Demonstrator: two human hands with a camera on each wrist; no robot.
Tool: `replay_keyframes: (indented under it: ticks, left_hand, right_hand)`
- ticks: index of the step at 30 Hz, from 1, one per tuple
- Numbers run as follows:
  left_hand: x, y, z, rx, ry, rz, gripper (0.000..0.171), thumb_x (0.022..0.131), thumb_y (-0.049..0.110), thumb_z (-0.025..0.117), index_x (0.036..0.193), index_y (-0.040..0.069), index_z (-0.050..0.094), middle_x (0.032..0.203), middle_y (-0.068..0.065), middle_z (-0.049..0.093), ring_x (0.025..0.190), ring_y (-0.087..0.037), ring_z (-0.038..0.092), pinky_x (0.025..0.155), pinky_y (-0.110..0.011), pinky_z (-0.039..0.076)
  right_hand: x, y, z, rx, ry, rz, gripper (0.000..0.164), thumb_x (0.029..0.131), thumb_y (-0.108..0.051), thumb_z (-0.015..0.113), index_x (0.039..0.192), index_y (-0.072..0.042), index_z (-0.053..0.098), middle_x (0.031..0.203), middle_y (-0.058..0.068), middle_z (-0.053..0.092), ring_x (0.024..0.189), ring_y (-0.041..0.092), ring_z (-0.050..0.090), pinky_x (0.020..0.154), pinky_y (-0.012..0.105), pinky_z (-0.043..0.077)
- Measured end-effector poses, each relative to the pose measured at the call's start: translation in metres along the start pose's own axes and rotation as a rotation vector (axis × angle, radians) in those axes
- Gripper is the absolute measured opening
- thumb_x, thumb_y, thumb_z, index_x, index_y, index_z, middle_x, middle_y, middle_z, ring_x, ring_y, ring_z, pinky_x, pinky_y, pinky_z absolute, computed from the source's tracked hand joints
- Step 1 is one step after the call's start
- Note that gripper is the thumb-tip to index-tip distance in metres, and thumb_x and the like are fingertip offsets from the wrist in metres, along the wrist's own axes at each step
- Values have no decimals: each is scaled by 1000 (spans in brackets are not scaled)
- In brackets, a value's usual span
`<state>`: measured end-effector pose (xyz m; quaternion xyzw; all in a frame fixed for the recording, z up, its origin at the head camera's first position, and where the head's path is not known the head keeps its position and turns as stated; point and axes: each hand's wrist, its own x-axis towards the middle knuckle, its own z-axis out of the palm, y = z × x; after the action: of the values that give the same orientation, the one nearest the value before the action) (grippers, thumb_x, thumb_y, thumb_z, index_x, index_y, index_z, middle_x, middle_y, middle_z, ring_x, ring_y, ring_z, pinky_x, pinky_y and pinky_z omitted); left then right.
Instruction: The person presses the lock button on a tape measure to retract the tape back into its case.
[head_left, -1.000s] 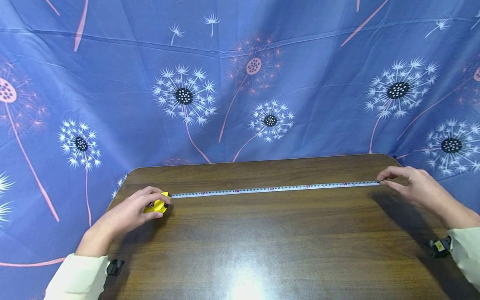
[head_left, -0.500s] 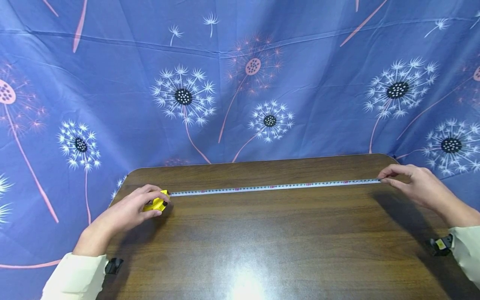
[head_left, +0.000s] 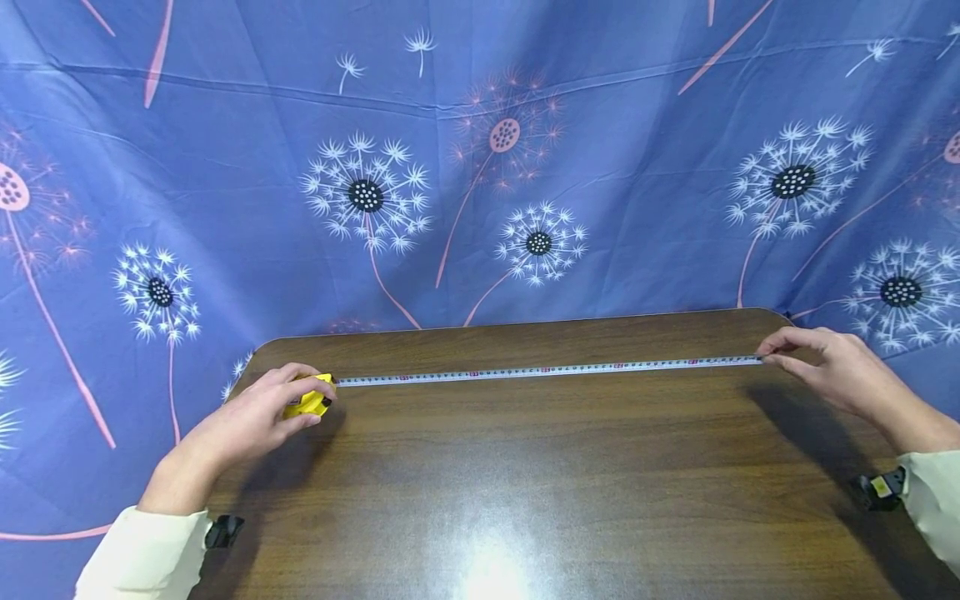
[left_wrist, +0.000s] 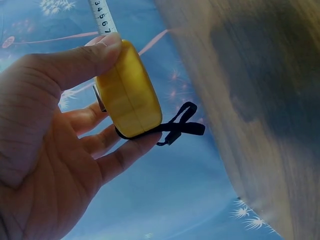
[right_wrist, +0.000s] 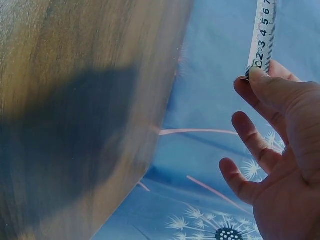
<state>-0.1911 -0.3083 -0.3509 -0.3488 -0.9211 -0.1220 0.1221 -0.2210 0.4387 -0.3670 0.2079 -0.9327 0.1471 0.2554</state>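
A yellow tape measure point(head_left: 308, 398) is held in my left hand point(head_left: 251, 417) at the left of the table. In the left wrist view the thumb lies on top of the yellow case point(left_wrist: 131, 92), the fingers are below it, and a black wrist strap point(left_wrist: 187, 122) dangles from it. The white blade point(head_left: 510, 373) stretches nearly straight across to my right hand point(head_left: 843, 375), which pinches its end between thumb and forefinger. In the right wrist view the low numbers on the blade point(right_wrist: 262, 37) show beside the thumb, while the other fingers are spread loosely.
A brown wood-grain table point(head_left: 525, 467) with rounded far corners lies under both hands. Behind it hangs a blue cloth point(head_left: 630, 208) printed with dandelions. A black strapped device point(head_left: 225, 532) sits at the left wrist, another device point(head_left: 879, 489) at the right wrist.
My left hand has risen slightly in the head view and shifted a little left with the tape case. The right hand stays nearly still, still pinching the blade's end.
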Motion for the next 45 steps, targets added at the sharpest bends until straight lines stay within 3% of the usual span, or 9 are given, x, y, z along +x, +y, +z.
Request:
replay_keyframes:
  ticks: [11,18,28,31,40,45]
  left_hand:
    - [3,3,-7,14,25,6,42,79,3,86,113,23,70,121,-11,64,107,-36,62,87,-57,48]
    - [3,6,-10,18,12,-5,41,79,3,86,113,22,72,122,-15,64,108,-38,62,88,-57,49]
    - [2,5,-12,37,18,8,39,79,5,87,110,24,74,122,-16,65,105,-38,64,85,-58,49]
    - [1,4,-11,41,17,10,37,79,7,88,110,24,74,122,-16,64,104,-38,64,84,-58,50]
    - [1,3,-11,35,33,22,38,78,4,88,109,23,75,121,-17,65,104,-37,65,84,-57,51]
    - [1,2,-10,29,49,48,34,77,2,88,98,25,77,121,-18,65,103,-36,66,83,-55,52]
  right_hand:
    - [0,-1,-1,5,6,-7,38,74,7,86,87,-27,74,86,-10,72,85,-10,55,68,20,39]
    - [1,0,-1,-5,-3,-4,37,75,6,85,88,-27,74,86,-8,72,83,-6,57,65,20,39]
    - [4,0,-2,-10,-33,54,34,79,2,84,88,-29,75,88,-10,73,83,-6,57,63,25,43]
    - [5,1,-2,-19,-38,44,32,80,1,84,89,-28,75,88,-8,73,82,-4,58,62,29,44]
    - [4,2,-1,4,-10,8,35,78,3,85,90,-29,75,89,-11,72,85,-6,57,67,23,41]
    - [4,2,-1,10,-10,5,35,78,2,85,90,-29,74,89,-11,72,88,-10,54,69,24,40]
